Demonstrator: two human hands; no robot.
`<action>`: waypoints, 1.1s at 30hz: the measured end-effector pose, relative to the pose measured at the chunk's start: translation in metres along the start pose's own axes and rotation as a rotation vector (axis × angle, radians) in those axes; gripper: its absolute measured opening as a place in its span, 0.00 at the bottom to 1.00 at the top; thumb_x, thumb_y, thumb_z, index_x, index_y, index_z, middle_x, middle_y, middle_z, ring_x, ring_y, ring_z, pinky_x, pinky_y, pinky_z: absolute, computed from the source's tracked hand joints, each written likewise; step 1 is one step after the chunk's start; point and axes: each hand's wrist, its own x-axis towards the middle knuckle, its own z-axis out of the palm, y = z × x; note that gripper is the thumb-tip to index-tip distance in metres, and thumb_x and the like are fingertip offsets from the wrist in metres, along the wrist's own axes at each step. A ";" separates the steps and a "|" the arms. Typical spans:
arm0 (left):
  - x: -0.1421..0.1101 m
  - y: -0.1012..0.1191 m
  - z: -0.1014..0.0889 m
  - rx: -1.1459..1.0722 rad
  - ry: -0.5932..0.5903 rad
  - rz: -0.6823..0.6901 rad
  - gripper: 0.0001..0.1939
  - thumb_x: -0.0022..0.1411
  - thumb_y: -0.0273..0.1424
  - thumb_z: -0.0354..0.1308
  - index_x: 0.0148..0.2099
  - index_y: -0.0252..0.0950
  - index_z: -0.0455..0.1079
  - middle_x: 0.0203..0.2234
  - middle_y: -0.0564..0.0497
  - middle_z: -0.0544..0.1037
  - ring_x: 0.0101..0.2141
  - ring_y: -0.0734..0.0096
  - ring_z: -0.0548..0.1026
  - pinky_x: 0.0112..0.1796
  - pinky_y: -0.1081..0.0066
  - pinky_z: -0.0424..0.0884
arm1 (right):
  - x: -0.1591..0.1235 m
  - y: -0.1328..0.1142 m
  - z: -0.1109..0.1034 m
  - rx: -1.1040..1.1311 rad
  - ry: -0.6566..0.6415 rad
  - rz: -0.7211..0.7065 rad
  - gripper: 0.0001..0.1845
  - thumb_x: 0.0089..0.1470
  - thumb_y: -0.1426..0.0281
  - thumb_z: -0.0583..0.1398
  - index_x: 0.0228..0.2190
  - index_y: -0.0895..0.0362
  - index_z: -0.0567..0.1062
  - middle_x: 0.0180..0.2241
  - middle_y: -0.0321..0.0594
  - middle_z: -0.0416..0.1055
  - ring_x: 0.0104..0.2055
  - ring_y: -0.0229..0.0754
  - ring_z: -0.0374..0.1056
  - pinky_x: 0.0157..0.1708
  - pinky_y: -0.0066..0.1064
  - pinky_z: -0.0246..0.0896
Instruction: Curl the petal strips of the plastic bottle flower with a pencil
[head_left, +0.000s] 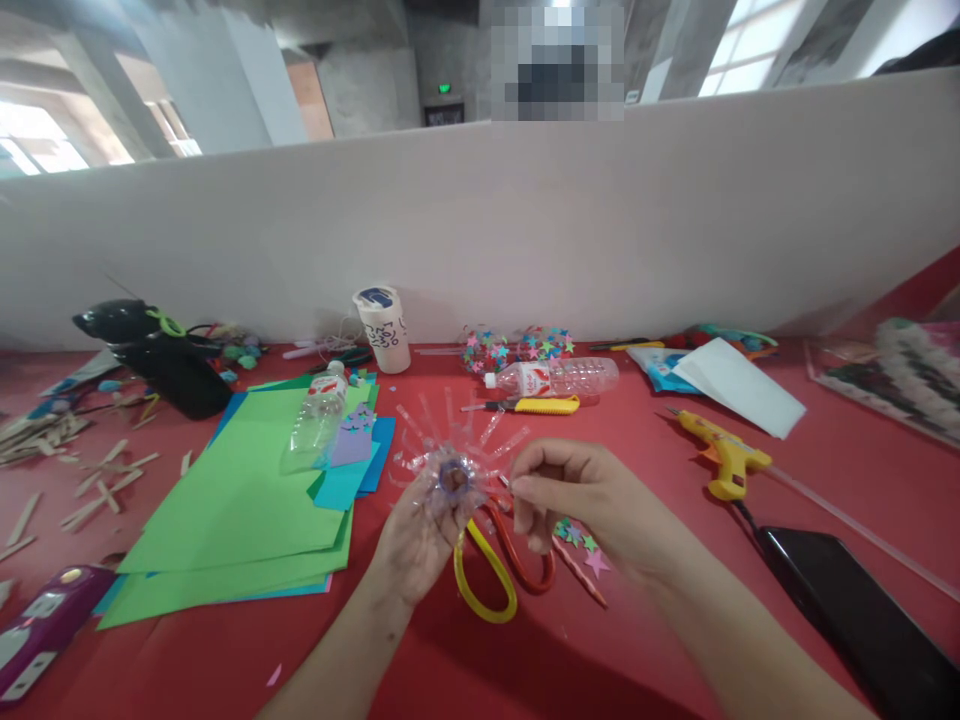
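Head view: a clear plastic piece (455,476) with fanned-out strips is held in the grip of the left hand (421,525), above the near middle of a red table (247,660). The right hand (574,490) is held just to its right, thumb and forefinger brought close together; whether anything is pinched cannot be told. A yellow loop (487,615) and a red loop (550,578) are seen nearer. Green sheets (240,500) are laid left, a yellow glue gun (724,455) right, a yellow cutter (551,405) farther off.
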 end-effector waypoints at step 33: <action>0.000 0.000 -0.001 -0.010 -0.029 0.004 0.12 0.58 0.21 0.45 0.38 0.32 0.69 0.29 0.48 0.77 0.28 0.72 0.75 0.28 0.76 0.71 | -0.006 -0.006 -0.008 -0.072 0.069 -0.081 0.04 0.49 0.70 0.57 0.28 0.58 0.68 0.17 0.34 0.70 0.15 0.32 0.63 0.16 0.22 0.61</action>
